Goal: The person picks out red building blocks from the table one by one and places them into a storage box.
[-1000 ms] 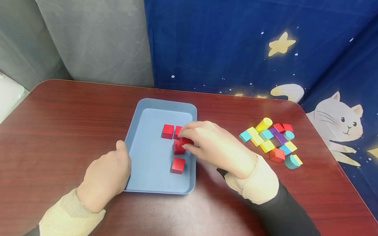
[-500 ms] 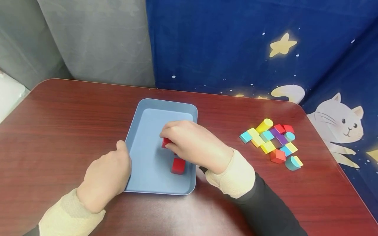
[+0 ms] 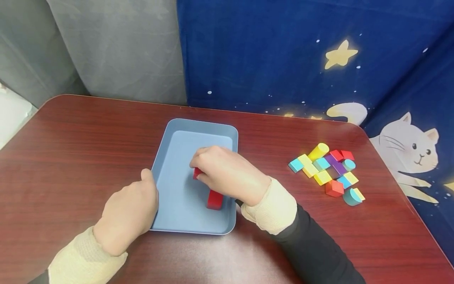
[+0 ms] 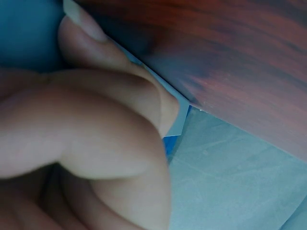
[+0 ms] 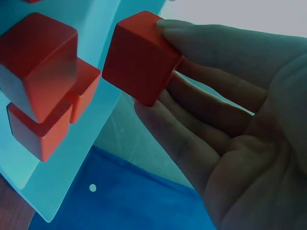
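My left hand [image 3: 129, 211] grips the left rim of the blue-grey tray [image 3: 177, 219], thumb on the rim; the left wrist view shows its fingers curled at the tray's edge. Over the tray, my right hand [image 3: 227, 173] pinches a red cube [image 5: 139, 57] between thumb and fingertips. From the head, only a corner of that held cube [image 3: 197, 173] shows beside the fingers. Another red cube [image 3: 214, 200] lies on the tray floor below the hand. More red cubes [image 5: 41, 62] sit in the tray in the right wrist view, hidden under the hand from the head.
A cluster of coloured blocks [image 3: 322, 177], yellow, blue, purple and red, lies on the dark red table [image 3: 88, 146] to the right. Among them a yellow cylinder [image 3: 318, 151] leans. Behind the table hang a grey curtain [image 3: 131, 51] and a blue curtain [image 3: 255, 51].
My right hand has moved left across the tray with its red cube, covering cubes that showed before. My left hand has stayed on the rim.
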Available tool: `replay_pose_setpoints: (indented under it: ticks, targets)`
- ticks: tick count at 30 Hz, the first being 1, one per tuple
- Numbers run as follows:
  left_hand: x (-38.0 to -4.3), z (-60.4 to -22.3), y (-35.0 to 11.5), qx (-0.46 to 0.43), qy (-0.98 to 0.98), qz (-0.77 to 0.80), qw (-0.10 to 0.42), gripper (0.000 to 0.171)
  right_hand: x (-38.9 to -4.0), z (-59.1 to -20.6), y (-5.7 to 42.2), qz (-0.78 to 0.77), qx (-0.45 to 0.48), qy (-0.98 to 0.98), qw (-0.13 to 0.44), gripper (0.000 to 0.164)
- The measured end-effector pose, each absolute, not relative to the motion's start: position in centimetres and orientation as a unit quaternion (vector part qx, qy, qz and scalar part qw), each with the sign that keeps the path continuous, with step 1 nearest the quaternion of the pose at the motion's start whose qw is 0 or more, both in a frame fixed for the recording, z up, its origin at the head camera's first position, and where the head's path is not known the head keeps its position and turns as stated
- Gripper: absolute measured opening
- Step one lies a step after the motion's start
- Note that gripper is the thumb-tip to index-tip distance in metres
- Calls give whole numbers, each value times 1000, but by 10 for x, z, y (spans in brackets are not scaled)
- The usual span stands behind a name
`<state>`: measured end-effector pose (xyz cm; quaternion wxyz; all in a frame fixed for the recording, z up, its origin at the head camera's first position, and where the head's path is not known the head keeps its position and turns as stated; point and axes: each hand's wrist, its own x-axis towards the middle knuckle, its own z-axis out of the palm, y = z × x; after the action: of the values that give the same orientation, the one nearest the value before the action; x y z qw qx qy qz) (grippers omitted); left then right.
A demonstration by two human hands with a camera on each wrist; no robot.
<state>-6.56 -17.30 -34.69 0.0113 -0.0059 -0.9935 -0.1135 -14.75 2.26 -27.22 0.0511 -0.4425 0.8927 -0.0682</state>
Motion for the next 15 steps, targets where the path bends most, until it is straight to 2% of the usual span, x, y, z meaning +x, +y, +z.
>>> replay_pose_setpoints:
  ticks: [15]
  targets:
    - [-65,-347,-173,-12,-993,-115,22,6,-152,-285,18,-53,-442,893,62,9]
